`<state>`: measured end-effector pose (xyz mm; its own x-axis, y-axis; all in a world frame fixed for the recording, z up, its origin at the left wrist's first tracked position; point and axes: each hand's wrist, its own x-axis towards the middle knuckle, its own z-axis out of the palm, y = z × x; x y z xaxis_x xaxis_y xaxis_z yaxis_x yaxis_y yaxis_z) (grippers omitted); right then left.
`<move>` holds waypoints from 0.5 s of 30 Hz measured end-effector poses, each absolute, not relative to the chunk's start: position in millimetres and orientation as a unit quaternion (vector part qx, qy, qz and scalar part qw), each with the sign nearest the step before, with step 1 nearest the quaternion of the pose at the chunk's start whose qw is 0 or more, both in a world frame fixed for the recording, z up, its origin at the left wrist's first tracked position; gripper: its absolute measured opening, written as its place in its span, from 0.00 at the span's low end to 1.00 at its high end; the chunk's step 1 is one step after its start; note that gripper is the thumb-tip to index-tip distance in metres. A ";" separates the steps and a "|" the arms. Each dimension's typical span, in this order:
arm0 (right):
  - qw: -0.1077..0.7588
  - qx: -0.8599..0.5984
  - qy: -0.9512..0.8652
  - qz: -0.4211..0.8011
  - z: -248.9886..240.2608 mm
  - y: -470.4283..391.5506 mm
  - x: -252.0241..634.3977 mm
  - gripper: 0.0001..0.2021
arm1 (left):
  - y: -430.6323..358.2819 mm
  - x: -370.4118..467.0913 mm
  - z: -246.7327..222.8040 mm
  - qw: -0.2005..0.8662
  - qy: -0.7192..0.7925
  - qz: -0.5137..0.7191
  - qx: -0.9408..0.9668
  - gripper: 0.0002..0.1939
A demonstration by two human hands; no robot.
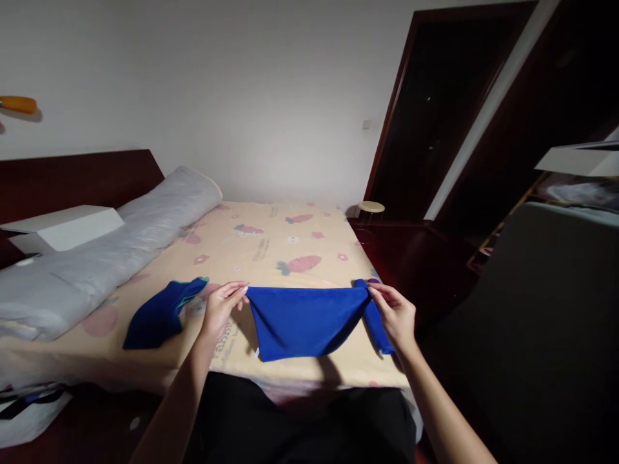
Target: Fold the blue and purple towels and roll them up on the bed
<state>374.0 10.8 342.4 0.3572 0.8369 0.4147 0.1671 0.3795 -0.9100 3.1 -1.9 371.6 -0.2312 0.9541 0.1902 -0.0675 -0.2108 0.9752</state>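
Note:
A blue cloth (309, 322) hangs stretched between my two hands above the near edge of the bed. My left hand (226, 308) pinches its upper left corner, and my right hand (394, 312) pinches the upper right corner. The cloth's lower edge droops, with a small white tag at the lower left. Beside my right hand, partly behind it, lies a rolled blue cloth (377, 327) with something purple at its far end. A darker blue piece of fabric with green edging (162, 316) lies crumpled on the bed left of my left hand.
The bed (304, 241) has a peach sheet with a printed pattern. Along the headboard (72, 177) lies a long grey bolster (159, 219) with a white box (80, 229) on it. A round stool (371, 207) stands beyond the bed; a dark grey panel (541, 322) rises at right.

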 end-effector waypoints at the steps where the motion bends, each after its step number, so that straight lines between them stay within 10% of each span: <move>1: 0.663 -0.499 -0.497 0.255 342.4 10.9 375.2 0.19 | -2.2 2.5 371.3 0.414 0.474 0.615 0.476 0.19; 15: 0.656 -0.491 -0.500 0.280 342.2 14.0 383.3 0.21 | 3.0 1.1 357.9 0.286 0.513 0.618 0.522 0.15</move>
<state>383.3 14.0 342.2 0.3431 0.8585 0.3811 0.1229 0.3612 -0.9244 1.1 3.0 357.9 -0.2915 0.8894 0.3522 0.1831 -0.3095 0.9331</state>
